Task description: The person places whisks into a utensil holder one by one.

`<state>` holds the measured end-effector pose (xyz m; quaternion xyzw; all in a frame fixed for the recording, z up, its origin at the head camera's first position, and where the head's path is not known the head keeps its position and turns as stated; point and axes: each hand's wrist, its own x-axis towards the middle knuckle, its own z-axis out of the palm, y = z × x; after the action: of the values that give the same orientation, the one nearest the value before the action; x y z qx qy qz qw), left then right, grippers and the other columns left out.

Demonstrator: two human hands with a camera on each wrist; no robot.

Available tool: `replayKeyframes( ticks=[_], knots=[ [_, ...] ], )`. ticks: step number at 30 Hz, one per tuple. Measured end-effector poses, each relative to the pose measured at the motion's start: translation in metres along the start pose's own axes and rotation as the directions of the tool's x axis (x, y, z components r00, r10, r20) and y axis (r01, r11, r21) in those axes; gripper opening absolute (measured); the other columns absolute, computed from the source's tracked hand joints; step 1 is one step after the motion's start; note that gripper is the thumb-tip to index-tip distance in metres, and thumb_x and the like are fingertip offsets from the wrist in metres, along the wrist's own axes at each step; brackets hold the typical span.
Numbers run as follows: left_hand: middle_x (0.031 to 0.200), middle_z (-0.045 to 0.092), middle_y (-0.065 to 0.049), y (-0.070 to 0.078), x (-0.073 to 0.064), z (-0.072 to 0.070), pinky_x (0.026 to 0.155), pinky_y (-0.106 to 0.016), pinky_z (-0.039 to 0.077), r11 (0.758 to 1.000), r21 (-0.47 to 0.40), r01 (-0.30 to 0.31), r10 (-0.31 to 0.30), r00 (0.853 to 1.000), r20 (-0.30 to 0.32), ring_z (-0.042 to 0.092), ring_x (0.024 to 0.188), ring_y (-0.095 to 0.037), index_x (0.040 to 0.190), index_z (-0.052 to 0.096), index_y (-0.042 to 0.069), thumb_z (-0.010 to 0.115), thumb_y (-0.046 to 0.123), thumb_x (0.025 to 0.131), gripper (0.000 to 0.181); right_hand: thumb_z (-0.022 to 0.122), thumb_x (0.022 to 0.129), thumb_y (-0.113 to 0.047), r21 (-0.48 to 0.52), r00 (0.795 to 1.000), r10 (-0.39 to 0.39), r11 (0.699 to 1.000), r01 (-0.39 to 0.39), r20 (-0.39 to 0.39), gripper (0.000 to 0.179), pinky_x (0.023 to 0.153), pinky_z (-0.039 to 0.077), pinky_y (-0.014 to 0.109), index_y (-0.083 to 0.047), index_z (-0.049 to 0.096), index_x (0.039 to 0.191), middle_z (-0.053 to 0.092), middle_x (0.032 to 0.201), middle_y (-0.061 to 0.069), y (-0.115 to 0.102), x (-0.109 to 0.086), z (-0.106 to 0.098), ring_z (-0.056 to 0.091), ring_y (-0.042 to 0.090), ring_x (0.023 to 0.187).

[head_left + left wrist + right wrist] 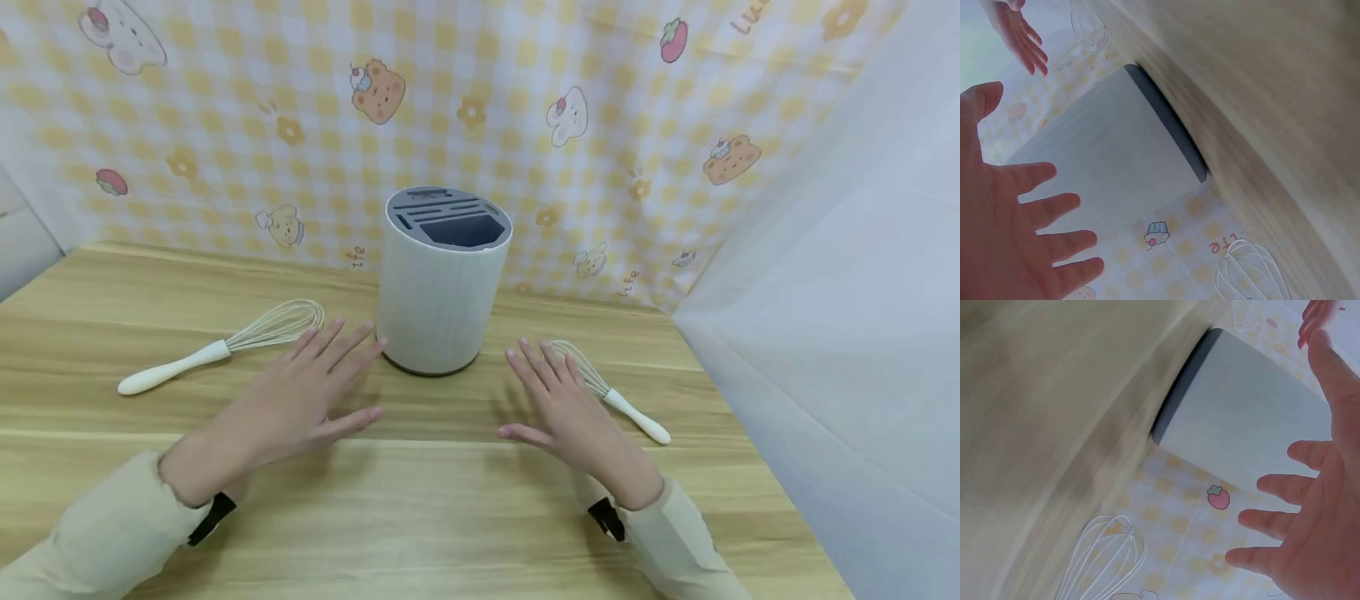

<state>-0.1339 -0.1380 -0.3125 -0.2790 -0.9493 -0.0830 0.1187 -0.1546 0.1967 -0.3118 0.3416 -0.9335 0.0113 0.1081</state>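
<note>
My left hand (300, 404) hovers over the table with fingers spread, holding nothing. Its fingertips overlap the wire end of a larger white-handled whisk (197, 358) in the head view. My right hand (573, 412), also spread and holding nothing, is above the table on the other side. Beyond its fingers lies a smaller white-handled whisk (633, 414), its wire loops partly hidden by them. Between and behind the hands stands a white round utensil holder (442, 304) with a grey slotted top. In the left wrist view the holder (1110, 137) is past the fingers.
The wood-grain table (420, 517) carries all of these. A yellow checked curtain (450, 142) with cartoon prints hangs right behind the holder. A white sheet (832, 292) borders the table's right edge.
</note>
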Motion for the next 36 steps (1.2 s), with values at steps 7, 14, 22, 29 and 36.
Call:
replayKeyframes(
  ticks=[7, 14, 22, 29, 36],
  knots=[
    [0.143, 0.040, -0.017, -0.002, 0.007, -0.009, 0.108, -0.057, 0.029, 0.992, 0.001, -0.125, 0.122, 0.964, -0.237, 0.036, 0.130, -0.045, 0.141, 0.039, 0.008, 0.047, 0.057, 0.090, 0.071, 0.053, 0.084, -0.057, 0.008, 0.980, -0.078, 0.997, 0.081, -0.183, 0.082, 0.107, 0.033, 0.054, -0.005, 0.032, 0.144, 0.035, 0.146, 0.020, 0.006, 0.004, -0.007, 0.037, 0.041, 0.131],
    [0.132, 0.052, -0.017, -0.003, 0.021, -0.025, 0.096, -0.059, 0.042, 0.971, 0.014, -0.237, 0.217, 0.861, -0.460, 0.048, 0.119, -0.043, 0.135, 0.047, 0.005, 0.044, 0.056, 0.090, 0.068, 0.073, 0.080, -0.028, 0.109, 0.949, -0.078, 0.987, 0.117, -0.304, 0.071, 0.103, 0.040, 0.051, 0.000, 0.041, 0.137, 0.042, 0.139, 0.021, 0.010, 0.016, -0.024, 0.043, 0.037, 0.126],
    [0.134, 0.050, -0.014, 0.000, 0.041, -0.050, 0.085, -0.051, 0.051, 0.982, -0.043, -0.183, 0.137, 0.856, -0.499, 0.049, 0.121, -0.036, 0.137, 0.044, 0.007, 0.080, 0.023, 0.070, 0.078, 0.069, 0.084, -0.019, 0.255, 0.938, 0.060, 0.967, 0.031, -0.341, 0.060, 0.108, 0.035, 0.047, -0.004, 0.044, 0.136, 0.041, 0.143, 0.015, 0.005, 0.039, -0.050, 0.039, 0.032, 0.130],
    [0.135, 0.049, -0.015, 0.000, 0.062, -0.066, 0.098, -0.050, 0.044, 0.978, -0.164, -0.126, 0.025, 0.858, -0.513, 0.049, 0.119, -0.035, 0.138, 0.043, 0.006, 0.077, 0.023, 0.075, 0.073, 0.068, 0.085, -0.017, 0.371, 0.891, 0.121, 0.927, 0.056, -0.437, 0.054, 0.110, 0.031, 0.045, -0.005, 0.047, 0.134, 0.044, 0.141, 0.013, 0.001, 0.065, -0.066, 0.039, 0.027, 0.131],
    [0.134, 0.049, -0.016, -0.002, 0.084, -0.075, 0.100, -0.049, 0.042, 0.952, -0.303, -0.032, -0.119, 0.877, -0.465, 0.047, 0.120, -0.032, 0.141, 0.039, 0.009, 0.072, 0.028, 0.081, 0.071, 0.066, 0.087, -0.021, 0.547, 0.839, 0.274, 0.836, 0.034, -0.470, 0.048, 0.106, 0.039, 0.040, -0.008, 0.052, 0.131, 0.046, 0.140, 0.008, 0.000, 0.092, -0.071, 0.038, 0.018, 0.132]
  ],
)
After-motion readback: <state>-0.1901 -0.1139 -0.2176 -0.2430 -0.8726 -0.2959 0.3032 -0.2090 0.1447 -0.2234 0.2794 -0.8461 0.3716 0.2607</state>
